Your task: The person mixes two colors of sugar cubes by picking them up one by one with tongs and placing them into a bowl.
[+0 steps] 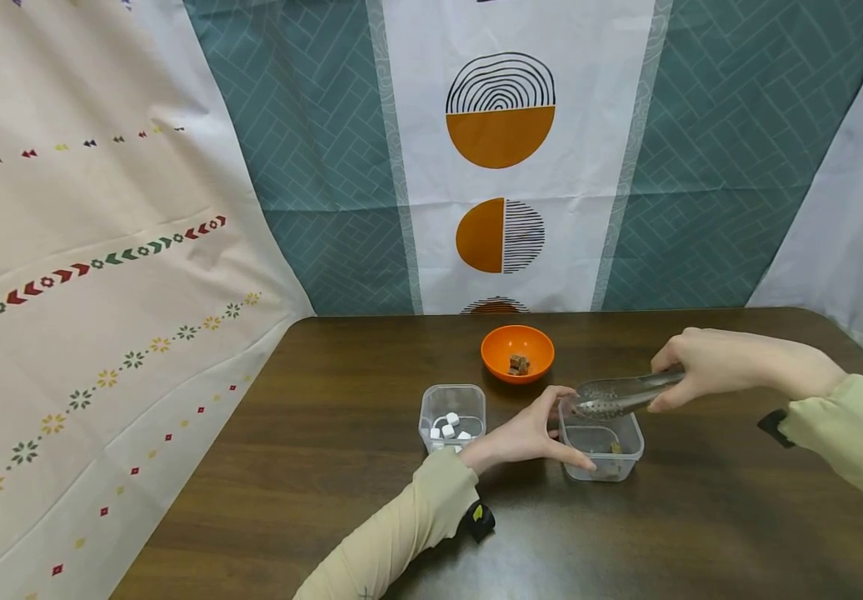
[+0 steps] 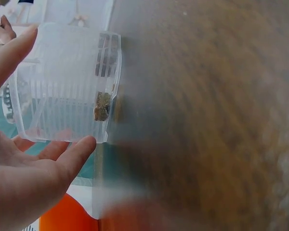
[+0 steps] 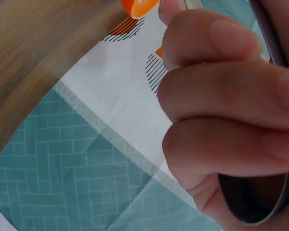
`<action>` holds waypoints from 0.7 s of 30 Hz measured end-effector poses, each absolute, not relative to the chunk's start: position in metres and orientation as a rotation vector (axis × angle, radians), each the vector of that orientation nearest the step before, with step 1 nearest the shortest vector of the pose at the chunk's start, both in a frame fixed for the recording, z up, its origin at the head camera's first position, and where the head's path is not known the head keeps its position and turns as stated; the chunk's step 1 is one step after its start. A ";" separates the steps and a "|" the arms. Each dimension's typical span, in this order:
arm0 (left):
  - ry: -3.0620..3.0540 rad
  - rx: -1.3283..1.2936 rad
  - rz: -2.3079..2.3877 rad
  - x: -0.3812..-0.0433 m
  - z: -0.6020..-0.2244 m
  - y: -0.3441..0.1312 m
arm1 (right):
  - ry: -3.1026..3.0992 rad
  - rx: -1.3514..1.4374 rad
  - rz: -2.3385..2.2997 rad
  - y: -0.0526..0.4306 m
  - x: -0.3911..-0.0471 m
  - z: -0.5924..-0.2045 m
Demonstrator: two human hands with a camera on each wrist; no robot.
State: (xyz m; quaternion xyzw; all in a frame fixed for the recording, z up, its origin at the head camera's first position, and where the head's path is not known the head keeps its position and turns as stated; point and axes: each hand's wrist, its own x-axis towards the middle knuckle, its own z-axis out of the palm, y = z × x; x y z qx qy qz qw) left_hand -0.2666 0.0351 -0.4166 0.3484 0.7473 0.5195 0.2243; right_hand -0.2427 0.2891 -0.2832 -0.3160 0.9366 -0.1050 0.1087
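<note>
My left hand (image 1: 527, 435) grips a clear plastic container (image 1: 621, 468) from its left side, thumb toward the near edge and fingers at the far one. In the left wrist view, small brown cubes (image 2: 102, 107) show through the bottom of that container. My right hand (image 1: 712, 367) holds metal tongs (image 1: 619, 395), their perforated heads over the container's far left part. From the right wrist view, curled fingers (image 3: 216, 96) wrap the tongs' handle. Whether anything sits between the tong heads cannot be made out.
An orange bowl (image 1: 497, 357) with a few brown cubes (image 1: 519, 365) stands behind the container. Left of my left hand is a second clear container (image 1: 452, 395) with several white cubes (image 1: 447, 431). Patterned cloths (image 1: 311, 167) hang behind the brown wooden table (image 1: 311, 467).
</note>
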 end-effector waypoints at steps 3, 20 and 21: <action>2.071 0.957 1.433 -0.266 -0.416 0.036 | 2.731 -0.897 -0.258 0.285 -0.244 -0.284; 2.061 0.978 1.421 -0.268 -0.417 0.034 | 2.637 -0.900 -0.021 0.255 -0.255 -0.288; 2.061 0.978 1.421 -0.268 -0.417 0.034 | 2.630 -0.893 -0.004 0.253 -0.256 -0.288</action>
